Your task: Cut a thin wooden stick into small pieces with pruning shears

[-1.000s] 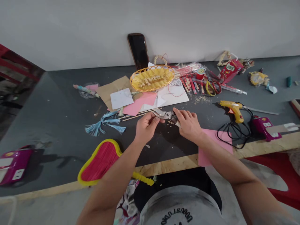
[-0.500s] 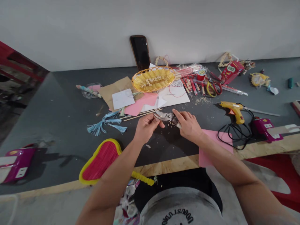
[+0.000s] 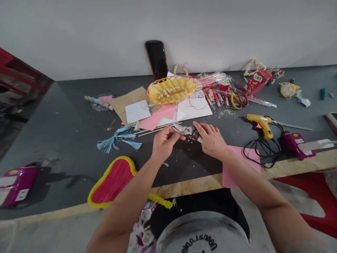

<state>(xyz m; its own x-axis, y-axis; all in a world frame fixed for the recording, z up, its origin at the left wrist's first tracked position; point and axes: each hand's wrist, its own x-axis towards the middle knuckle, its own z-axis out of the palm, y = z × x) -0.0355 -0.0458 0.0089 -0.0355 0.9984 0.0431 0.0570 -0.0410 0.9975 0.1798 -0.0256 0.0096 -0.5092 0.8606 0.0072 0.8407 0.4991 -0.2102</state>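
My right hand [image 3: 212,140] is wrapped round the handles of a pair of pruning shears [image 3: 186,130], whose blades point left. At the blade tips, my left hand [image 3: 163,142] is closed in a pinch; what its fingers hold is too small to make out. Small pale cut bits [image 3: 192,140] lie on the dark table under the shears. Just beyond my left hand are thin wooden sticks [image 3: 147,132]. A yellow woven basket [image 3: 155,86] with small pale pieces in it stands on papers farther back.
Blue tassels [image 3: 114,142] and a red fan with yellow edging [image 3: 113,182] lie to the left. A yellow glue gun [image 3: 263,124] with a black cord is on the right, near scissors [image 3: 236,101]. A phone [image 3: 157,59] leans on the wall. Pink paper [image 3: 228,174] lies under my right forearm.
The view has shifted very slightly. Both hands and the shears keep practically the same position, with the blades still at my left fingertips.
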